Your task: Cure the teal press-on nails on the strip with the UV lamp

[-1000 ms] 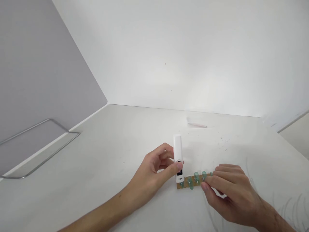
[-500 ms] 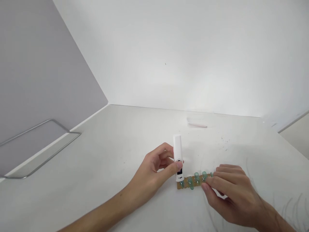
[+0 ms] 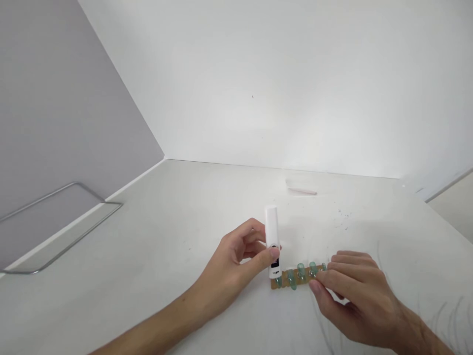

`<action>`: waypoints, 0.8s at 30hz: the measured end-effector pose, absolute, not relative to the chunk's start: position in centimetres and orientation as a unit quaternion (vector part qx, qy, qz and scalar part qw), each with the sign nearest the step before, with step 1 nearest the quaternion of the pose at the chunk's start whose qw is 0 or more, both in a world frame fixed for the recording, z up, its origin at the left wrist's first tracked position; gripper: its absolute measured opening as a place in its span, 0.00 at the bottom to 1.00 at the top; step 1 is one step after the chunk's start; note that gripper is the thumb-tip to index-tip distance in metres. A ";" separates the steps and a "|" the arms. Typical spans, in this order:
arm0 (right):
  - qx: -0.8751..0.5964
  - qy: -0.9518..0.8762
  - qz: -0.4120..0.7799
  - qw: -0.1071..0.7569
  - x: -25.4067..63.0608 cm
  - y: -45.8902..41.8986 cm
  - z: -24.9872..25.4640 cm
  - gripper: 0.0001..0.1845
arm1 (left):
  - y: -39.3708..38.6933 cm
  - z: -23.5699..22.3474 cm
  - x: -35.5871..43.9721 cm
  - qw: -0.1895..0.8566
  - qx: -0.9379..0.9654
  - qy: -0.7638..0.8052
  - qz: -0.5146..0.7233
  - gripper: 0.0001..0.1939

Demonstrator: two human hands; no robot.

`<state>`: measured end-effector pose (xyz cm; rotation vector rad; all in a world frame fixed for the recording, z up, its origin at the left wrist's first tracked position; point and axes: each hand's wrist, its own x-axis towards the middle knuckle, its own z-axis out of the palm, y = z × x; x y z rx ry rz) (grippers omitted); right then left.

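Observation:
My left hand [image 3: 247,259] grips a slim white handheld nail lamp [image 3: 271,224], thumb over its black panel. The lamp's lower end sits over the leftmost nail of a brown strip [image 3: 284,283]. Several glossy green press-on nails [image 3: 291,279] lie across this strip in a row. At its right end, my right hand [image 3: 356,293] is closed, thumb and forefinger pinching the strip beside the last nails. Those fingers hide part of that end.
Tweezers [image 3: 303,191], pale with a pinkish arm, lie near the back wall. A bent metal wire frame [image 3: 79,234] stands at the left by the grey panel [image 3: 74,98]. Dark specks and scratch marks show on the white table [image 3: 166,236].
Both hands, the lamp and the strip stay in almost the same place. The view has shifted very slightly.

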<state>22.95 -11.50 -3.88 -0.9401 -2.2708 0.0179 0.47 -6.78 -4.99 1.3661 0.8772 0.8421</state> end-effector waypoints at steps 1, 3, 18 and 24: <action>-0.360 -0.870 0.006 0.337 22.9 -11.5 -3.9 0.17 | -6.8 -5.0 0.5 0.611 0.592 0.379 0.365 0.10; -0.358 -0.871 0.006 0.336 22.9 -11.4 -3.8 0.17 | -6.8 -5.0 0.5 0.613 0.591 0.377 0.364 0.10; -0.362 -0.870 0.001 0.334 22.8 -11.5 -3.7 0.17 | -6.8 -5.1 0.4 0.611 0.590 0.385 0.360 0.10; -0.363 -0.872 -0.001 0.330 22.9 -11.5 -3.8 0.17 | -6.9 -5.0 0.4 0.612 0.592 0.379 0.362 0.09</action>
